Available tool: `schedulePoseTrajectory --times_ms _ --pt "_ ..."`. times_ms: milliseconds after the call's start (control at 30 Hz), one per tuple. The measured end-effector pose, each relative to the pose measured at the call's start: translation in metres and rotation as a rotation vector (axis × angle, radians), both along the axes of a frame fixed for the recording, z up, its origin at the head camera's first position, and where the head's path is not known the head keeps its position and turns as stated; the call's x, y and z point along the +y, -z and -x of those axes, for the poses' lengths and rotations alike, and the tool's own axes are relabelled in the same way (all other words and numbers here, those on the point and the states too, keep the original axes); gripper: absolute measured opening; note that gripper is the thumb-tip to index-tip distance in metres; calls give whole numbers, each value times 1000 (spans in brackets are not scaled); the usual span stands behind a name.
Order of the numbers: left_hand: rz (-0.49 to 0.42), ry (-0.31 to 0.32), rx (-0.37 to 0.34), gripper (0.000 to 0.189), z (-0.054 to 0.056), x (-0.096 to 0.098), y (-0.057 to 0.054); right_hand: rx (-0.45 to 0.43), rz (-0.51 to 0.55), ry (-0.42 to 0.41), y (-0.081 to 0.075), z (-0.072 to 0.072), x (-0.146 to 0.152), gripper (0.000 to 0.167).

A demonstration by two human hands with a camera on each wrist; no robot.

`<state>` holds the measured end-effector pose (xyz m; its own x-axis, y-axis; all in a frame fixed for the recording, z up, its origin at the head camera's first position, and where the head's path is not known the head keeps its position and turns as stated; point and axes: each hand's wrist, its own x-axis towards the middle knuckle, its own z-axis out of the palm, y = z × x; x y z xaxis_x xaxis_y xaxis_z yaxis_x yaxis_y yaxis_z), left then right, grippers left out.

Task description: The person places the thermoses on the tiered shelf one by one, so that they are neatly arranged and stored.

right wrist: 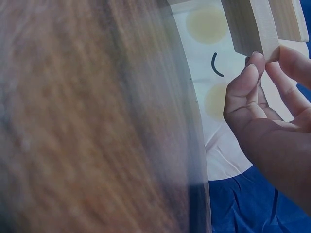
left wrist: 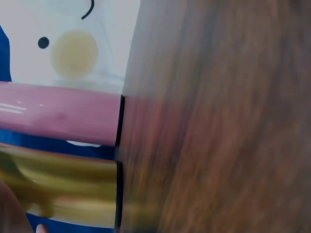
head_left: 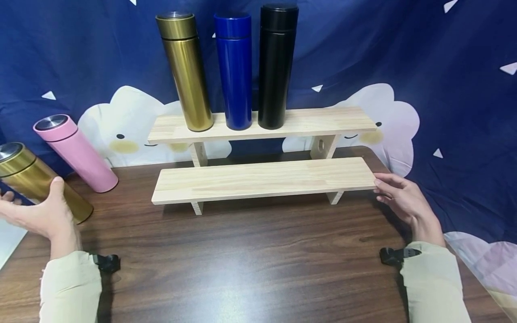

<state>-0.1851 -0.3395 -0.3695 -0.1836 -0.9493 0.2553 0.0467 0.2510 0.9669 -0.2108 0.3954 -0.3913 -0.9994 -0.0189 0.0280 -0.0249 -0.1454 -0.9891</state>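
Observation:
At the far left of the head view a gold thermos flask (head_left: 72, 202) stands on the table. My left hand (head_left: 44, 213) is beside it, thumb spread away from the fingers, in front of the flask. Whether it touches the metal I cannot tell. A pink flask (head_left: 82, 157) stands just behind. My right hand (head_left: 405, 202) pinches the right end of the lower board of a two-tier wooden shelf (head_left: 262, 179) between thumb and fingers; the right wrist view shows the fingertips at the board's edge (right wrist: 265, 29).
On the upper tier (head_left: 323, 121) stand another gold flask (head_left: 187, 85), a blue flask (head_left: 236, 80) and a black flask (head_left: 276, 76). Behind the brown wooden table (head_left: 242, 260) hangs a dark blue cloth (head_left: 464, 134) with cloud faces. A pale sheet (head_left: 10, 240) lies at the left edge.

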Motion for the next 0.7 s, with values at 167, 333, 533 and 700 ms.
schedulePoseTrajectory --times_ms 167,333,533,700 --pt "32 89 130 78 -2 2 -6 -5 10 2 0 0 0 22" --pt "-38 118 192 77 1 -5 -5 -4 9 0 1 0 0 22" --pt "-20 110 167 77 -2 -1 -7 -3 4 3 1 0 1 22" --pt "-23 120 171 78 1 -8 -2 -5 7 0 1 0 1 22"
